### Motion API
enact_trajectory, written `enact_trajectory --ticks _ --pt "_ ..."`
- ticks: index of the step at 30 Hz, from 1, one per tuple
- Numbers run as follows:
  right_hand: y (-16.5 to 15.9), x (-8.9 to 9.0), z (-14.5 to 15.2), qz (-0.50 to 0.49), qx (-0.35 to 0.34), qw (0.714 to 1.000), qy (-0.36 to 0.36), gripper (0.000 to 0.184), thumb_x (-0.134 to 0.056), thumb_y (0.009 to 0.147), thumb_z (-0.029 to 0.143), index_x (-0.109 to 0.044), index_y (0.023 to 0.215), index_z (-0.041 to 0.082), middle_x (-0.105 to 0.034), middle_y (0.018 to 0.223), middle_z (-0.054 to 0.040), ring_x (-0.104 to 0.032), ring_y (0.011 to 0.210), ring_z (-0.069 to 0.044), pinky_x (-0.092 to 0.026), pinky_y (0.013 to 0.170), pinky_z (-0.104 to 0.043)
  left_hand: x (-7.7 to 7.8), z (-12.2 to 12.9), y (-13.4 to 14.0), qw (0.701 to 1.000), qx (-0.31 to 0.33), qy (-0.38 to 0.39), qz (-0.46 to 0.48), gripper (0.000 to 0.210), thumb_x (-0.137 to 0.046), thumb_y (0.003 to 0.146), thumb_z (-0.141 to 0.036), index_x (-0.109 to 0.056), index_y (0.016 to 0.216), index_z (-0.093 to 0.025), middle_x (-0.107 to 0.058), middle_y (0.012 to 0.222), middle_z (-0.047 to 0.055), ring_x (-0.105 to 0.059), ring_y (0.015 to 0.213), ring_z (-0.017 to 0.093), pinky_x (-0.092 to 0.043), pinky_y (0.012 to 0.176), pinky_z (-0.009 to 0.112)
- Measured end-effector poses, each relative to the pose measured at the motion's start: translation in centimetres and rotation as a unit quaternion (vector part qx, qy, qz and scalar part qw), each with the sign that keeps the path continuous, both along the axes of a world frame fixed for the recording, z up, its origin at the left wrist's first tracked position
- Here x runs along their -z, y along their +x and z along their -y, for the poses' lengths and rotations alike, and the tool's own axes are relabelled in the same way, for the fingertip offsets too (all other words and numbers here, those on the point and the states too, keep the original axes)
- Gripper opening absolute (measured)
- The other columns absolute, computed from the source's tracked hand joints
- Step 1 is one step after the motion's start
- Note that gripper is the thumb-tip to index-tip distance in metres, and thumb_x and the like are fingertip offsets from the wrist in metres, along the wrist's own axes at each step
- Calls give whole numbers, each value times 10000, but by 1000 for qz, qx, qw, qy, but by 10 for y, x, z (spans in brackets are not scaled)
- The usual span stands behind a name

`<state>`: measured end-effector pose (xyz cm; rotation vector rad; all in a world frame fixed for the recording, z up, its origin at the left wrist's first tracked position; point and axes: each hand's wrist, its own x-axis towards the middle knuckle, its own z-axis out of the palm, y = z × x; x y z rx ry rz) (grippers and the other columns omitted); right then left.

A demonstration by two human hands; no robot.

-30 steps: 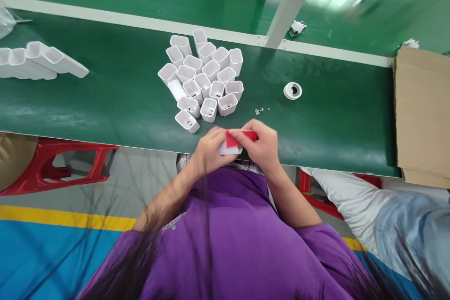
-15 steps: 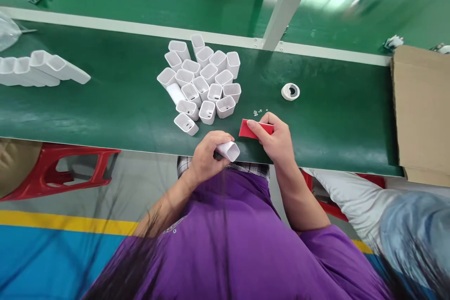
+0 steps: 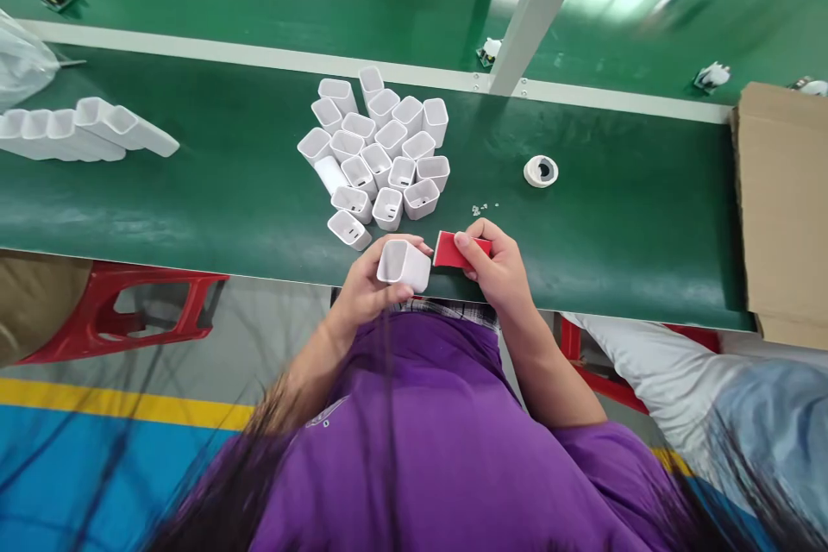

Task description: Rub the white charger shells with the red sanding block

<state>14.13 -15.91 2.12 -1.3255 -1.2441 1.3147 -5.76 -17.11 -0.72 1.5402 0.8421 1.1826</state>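
Observation:
My left hand (image 3: pixel 363 280) grips a white plastic charger housing (image 3: pixel 406 266) at the table's front edge, its hollow end turned toward the left. Fingers of my right hand (image 3: pixel 501 263) pinch a flat red card-like piece (image 3: pixel 451 250) with a pale edge. That piece is close to the housing's right side, with a small gap between them. Beyond my hands, a cluster of similar white housings (image 3: pixel 388 209) stands mostly with open tops up. Slots show inside some of them. One housing (image 3: pixel 331 176) in the cluster shows a closed face. Tiny clear bits (image 3: pixel 479 210) lie beyond my right hand.
A roll of white tape (image 3: pixel 541 172) lies right of the cluster. More housings (image 3: pixel 97 129) lean in a row at left, near a clear plastic bag (image 3: pixel 24 60). Cardboard (image 3: pixel 782 216) covers the right end. Small circuit parts (image 3: pixel 711 77) sit beyond the pale rail (image 3: pixel 259 54). A person sits at right.
My left hand has turned the housing so its opening faces left rather than toward the lower right. The red piece has come nearer to it. A circuit part now shows beside the post.

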Motion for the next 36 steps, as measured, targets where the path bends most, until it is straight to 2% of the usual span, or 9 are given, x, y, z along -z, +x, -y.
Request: enact_trajectory --ticks 2,5,8,15,21,26,29,33,36 --pt "-5 -2 3 -20 -16 1000 -10 519 -664 784 706 -489 690 226 -433 571 64 -359 494 -89 -290 458 -243 3 1 -2 997 23 -62 32 668 -629 841 -664 -562 1336 -220 -727 1091 104 -709 895 226 -577 727 318" --pt "-12 -5 6 -30 -30 999 -8 514 -653 788 713 -511 712 224 -459 585 59 -377 499 -90 -308 462 -243 6 2 -3 991 30 -122 38 796 -561 836 -738 -522 1417 -194 -720 1171 129 -715 967 256 -585 771 328" --pt "-14 -6 5 -35 -40 999 2 488 -640 816 690 -521 732 224 -484 575 59 -399 496 -94 -332 476 -246 7 1 -3 987 53 -147 47 810 -543 840 -749 -516 1434 -198 -710 1223 140 -717 1030 287 -600 807 357" --pt "-11 -6 2 22 -5 999 49 426 -624 870 610 -539 734 215 -495 614 48 -421 543 -96 -346 519 -244 2 1 -2 967 87 -220 96 875 -634 791 -734 -530 1435 -151 -727 1167 168 -737 932 298 -594 762 354" --pt "-18 -15 1 60 -17 992 109 322 -627 893 482 -535 735 216 -511 616 54 -420 538 -93 -361 532 -238 0 -2 0 978 67 -179 78 781 -708 767 -677 -632 1350 -163 -686 1289 166 -676 1112 314 -541 930 360" --pt "-26 -27 6 107 -47 981 152 335 -654 866 487 -518 711 224 -567 637 39 -472 556 -104 -389 548 -242 2 -4 -1 985 84 -144 48 797 -699 755 -703 -647 1334 -157 -738 1155 142 -710 937 268 -550 824 334" --pt "-26 -31 8 121 -54 979 156 352 -665 856 502 -513 700 225 -591 650 34 -491 570 -108 -396 557 -242 3 -4 -2 988 92 -115 40 797 -726 728 -701 -669 1307 -156 -750 1111 133 -708 907 258 -554 789 323" --pt "-18 -24 6 114 -71 982 136 350 -672 848 488 -515 685 221 -573 631 43 -455 544 -98 -381 542 -237 3 -3 -3 989 93 -111 38 788 -754 699 -694 -694 1264 -148 -754 1083 131 -701 887 250 -546 767 310" --pt "-10 -13 4 131 -37 985 109 366 -660 843 507 -505 673 222 -530 590 51 -430 527 -100 -371 534 -243 2 -3 -4 985 106 -134 38 809 -720 713 -724 -695 1250 -119 -761 992 129 -686 810 232 -534 716 303"
